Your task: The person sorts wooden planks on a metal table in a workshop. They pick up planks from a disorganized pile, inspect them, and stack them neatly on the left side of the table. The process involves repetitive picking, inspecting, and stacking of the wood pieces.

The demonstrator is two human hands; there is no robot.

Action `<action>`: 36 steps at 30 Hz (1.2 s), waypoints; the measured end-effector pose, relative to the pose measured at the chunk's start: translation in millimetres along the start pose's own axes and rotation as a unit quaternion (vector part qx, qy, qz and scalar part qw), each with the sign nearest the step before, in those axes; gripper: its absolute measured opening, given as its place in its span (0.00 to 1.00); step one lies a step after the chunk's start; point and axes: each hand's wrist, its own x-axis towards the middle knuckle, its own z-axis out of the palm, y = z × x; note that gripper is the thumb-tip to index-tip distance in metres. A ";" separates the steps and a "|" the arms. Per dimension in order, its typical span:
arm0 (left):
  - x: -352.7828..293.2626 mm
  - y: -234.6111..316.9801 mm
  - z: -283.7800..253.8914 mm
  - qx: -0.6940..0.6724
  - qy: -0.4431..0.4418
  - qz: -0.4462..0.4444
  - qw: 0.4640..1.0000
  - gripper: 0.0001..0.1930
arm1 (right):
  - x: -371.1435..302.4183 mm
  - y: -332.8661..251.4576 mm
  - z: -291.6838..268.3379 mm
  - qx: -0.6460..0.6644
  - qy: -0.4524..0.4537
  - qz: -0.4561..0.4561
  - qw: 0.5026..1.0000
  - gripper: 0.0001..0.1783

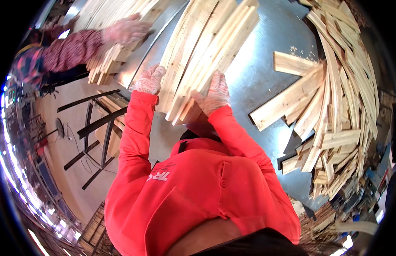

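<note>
A bundle of long, pale wooden boards point(189, 55) lies lengthwise in front of me, its near ends jutting over the metal table's edge. My left hand point(150, 80), in a light knitted glove, presses against the bundle's left side close to the near end. On the opposite side my right hand point(215, 91), gloved alike, grips the boards near their right corner. The bundle sits between both hands; its boards run side by side with slightly uneven ends. My fingertips are partly hidden against the wood.
To the right, a big loose heap of boards point(330, 94) spreads over the metal table point(257, 77), with sawdust nearby. At upper left, a co-worker's gloved hand point(127, 30) rests over another board stack point(106, 59). A dark metal frame point(105, 128) stands on the floor at left.
</note>
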 end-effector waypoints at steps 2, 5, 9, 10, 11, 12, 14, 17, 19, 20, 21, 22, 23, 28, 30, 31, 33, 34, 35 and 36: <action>-1.5 8.0 -17.2 -0.029 0.002 0.009 1.000 0.26 | -5.4 -0.5 -11.6 -0.026 0.012 -0.030 0.999 0.58; -15.0 38.7 -5.4 -0.109 0.019 0.021 0.994 0.24 | -36.4 -12.2 -20.0 0.313 -0.055 -0.069 0.946 0.44; -13.8 72.9 48.3 -0.204 -0.030 0.025 0.978 0.24 | -36.0 -30.3 -15.8 0.629 -0.102 0.001 0.771 0.34; -9.8 75.1 59.9 -0.248 -0.056 0.016 0.967 0.24 | -29.3 -30.1 -19.9 0.625 -0.079 0.012 0.777 0.33; 0.3 76.1 65.3 -0.195 -0.081 0.133 0.968 0.24 | -22.6 -27.0 -28.5 0.601 -0.037 -0.029 0.798 0.29; 5.2 76.8 65.4 -0.129 -0.035 0.157 0.979 0.25 | -12.7 -22.6 -40.8 0.562 -0.021 -0.033 0.826 0.29; 16.6 74.7 59.8 0.004 0.046 0.198 0.979 0.27 | 9.1 -9.3 -73.5 0.481 0.017 -0.028 0.876 0.28; 30.8 53.1 33.8 0.241 0.130 0.069 0.959 0.35 | 63.9 9.4 -120.0 0.406 0.174 -0.079 0.894 0.28; 26.0 16.6 23.4 0.326 0.128 0.023 0.936 0.39 | 141.9 21.6 -170.5 0.400 0.191 -0.054 0.895 0.27; 23.5 0.3 25.2 0.385 0.128 0.000 0.914 0.40 | 178.8 13.5 -207.5 0.343 0.231 0.006 0.911 0.23; 22.9 7.0 33.1 0.394 0.110 -0.002 0.913 0.40 | 195.4 -9.1 -240.7 0.476 0.223 -0.006 0.851 0.23; 21.2 23.0 45.5 0.404 0.085 0.004 0.911 0.41 | 217.3 30.3 -248.4 0.381 0.206 0.039 0.901 0.24; 20.1 35.4 55.7 0.417 0.052 0.015 0.907 0.41 | 233.9 71.4 -263.1 0.277 0.190 0.084 0.938 0.26; 5.9 24.0 63.8 0.376 0.083 -0.006 0.923 0.43 | 100.6 38.5 -102.1 0.059 -0.141 0.149 0.977 0.45; 3.0 35.5 59.3 0.350 0.087 -0.006 0.933 0.43 | 38.3 53.2 -19.6 0.193 -0.040 0.056 0.979 0.44; 15.4 33.5 49.0 0.268 -0.022 -0.026 0.963 0.43 | 29.0 50.3 4.9 0.134 0.046 -0.010 0.990 0.43; 8.8 50.3 48.2 0.159 -0.129 -0.041 0.978 0.48 | 23.9 43.4 23.4 0.138 0.081 -0.052 0.986 0.42; -6.4 68.8 55.6 0.137 -0.121 -0.039 0.982 0.52 | 33.5 29.7 8.9 0.202 0.032 -0.040 0.978 0.41; -17.4 80.7 64.0 0.224 -0.119 0.009 0.967 0.55 | 37.0 27.9 -0.6 0.262 -0.010 -0.022 0.965 0.41; -28.2 86.8 77.0 0.302 -0.123 0.066 0.943 0.58 | 39.8 27.0 5.0 0.311 -0.038 0.013 0.950 0.39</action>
